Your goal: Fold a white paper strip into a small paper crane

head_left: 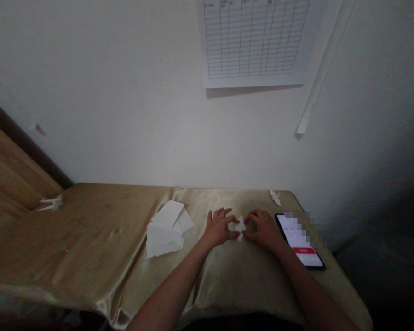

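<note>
Between my hands sits a small folded piece of white paper (240,227), pinched at its edges by the fingertips of both. My left hand (219,227) grips it from the left and my right hand (262,229) from the right, with the wrists resting low on the cloth. Left of my hands lies a loose pile of white paper sheets (167,229). A folded white paper crane (275,197) stands near the far edge of the table, beyond my right hand. The paper's folds are partly hidden by my fingers.
A smartphone (298,241) with a lit screen lies right of my right hand. Gold satin cloth (89,239) covers the table, with another folded paper figure (51,203) at its left end. A wooden surface lies left, a wall behind, with a gridded chart (253,41).
</note>
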`<act>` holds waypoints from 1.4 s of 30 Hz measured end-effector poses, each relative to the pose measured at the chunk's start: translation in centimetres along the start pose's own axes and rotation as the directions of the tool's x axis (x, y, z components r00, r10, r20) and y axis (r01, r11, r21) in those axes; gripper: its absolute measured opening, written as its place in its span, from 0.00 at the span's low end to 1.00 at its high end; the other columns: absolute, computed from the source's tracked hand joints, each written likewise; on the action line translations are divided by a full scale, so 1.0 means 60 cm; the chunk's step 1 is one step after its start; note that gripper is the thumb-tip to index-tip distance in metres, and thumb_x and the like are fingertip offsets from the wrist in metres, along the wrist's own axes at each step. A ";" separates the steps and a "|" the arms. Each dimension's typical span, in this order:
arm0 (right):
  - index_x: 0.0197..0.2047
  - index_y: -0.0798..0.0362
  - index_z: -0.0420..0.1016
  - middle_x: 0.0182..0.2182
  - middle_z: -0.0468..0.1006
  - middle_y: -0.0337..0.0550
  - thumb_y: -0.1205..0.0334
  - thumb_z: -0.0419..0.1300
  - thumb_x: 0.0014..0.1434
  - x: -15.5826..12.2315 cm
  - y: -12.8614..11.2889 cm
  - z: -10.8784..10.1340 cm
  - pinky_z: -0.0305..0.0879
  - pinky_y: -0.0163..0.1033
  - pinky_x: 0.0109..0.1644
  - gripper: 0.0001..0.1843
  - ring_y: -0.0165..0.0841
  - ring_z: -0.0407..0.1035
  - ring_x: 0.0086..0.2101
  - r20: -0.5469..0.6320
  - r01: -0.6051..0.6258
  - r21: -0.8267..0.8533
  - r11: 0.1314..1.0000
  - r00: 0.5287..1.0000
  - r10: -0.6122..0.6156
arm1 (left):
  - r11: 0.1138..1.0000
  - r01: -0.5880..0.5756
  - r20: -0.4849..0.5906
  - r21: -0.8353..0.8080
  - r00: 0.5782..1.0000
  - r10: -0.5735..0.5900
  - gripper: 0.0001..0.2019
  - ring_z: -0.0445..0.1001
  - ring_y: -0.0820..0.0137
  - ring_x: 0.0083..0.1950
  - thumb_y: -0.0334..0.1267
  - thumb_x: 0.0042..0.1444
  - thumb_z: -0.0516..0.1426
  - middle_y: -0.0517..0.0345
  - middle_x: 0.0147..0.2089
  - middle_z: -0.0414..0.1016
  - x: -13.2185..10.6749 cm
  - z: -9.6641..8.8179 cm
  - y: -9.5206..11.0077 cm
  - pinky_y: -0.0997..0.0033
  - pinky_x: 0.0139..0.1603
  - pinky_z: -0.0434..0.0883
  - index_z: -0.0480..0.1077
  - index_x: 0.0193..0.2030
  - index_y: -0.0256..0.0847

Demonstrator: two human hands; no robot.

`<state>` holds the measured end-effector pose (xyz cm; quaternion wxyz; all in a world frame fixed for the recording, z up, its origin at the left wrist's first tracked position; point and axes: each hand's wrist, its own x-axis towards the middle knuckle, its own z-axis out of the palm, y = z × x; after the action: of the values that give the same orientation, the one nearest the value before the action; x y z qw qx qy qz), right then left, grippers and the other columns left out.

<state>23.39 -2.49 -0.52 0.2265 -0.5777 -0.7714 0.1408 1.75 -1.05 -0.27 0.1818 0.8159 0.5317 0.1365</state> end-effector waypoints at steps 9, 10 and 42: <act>0.47 0.44 0.79 0.51 0.71 0.45 0.54 0.73 0.46 -0.003 0.001 0.004 0.55 0.52 0.63 0.23 0.45 0.63 0.55 -0.003 0.032 -0.005 0.999 0.999 -0.032 | 0.999 -0.038 0.084 0.017 0.996 0.037 0.32 0.46 0.47 0.78 0.56 0.45 0.70 0.57 0.76 0.55 -0.007 -0.012 0.001 0.27 0.72 0.36 0.71 0.59 0.62; 0.47 0.44 0.79 0.51 0.71 0.45 0.53 0.73 0.46 -0.004 0.001 0.005 0.55 0.52 0.63 0.23 0.45 0.63 0.56 -0.007 0.037 -0.007 0.999 0.999 -0.037 | 0.999 -0.044 0.082 0.018 0.996 0.043 0.33 0.46 0.46 0.78 0.56 0.45 0.70 0.57 0.76 0.54 -0.007 -0.011 -0.001 0.27 0.72 0.36 0.71 0.59 0.62; 0.52 0.44 0.79 0.59 0.73 0.44 0.67 0.62 0.57 0.000 0.013 0.010 0.54 0.53 0.68 0.19 0.41 0.59 0.62 -0.065 0.162 0.068 0.984 0.985 -0.158 | 0.993 -0.104 0.074 0.055 0.992 0.100 0.25 0.53 0.57 0.76 0.33 0.61 0.56 0.55 0.75 0.56 -0.004 -0.016 -0.023 0.32 0.73 0.44 0.70 0.62 0.66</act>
<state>23.74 -2.23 -1.39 0.2810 -0.5092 -0.8025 0.1332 0.14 -0.62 0.00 0.1693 0.8514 0.4861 0.1005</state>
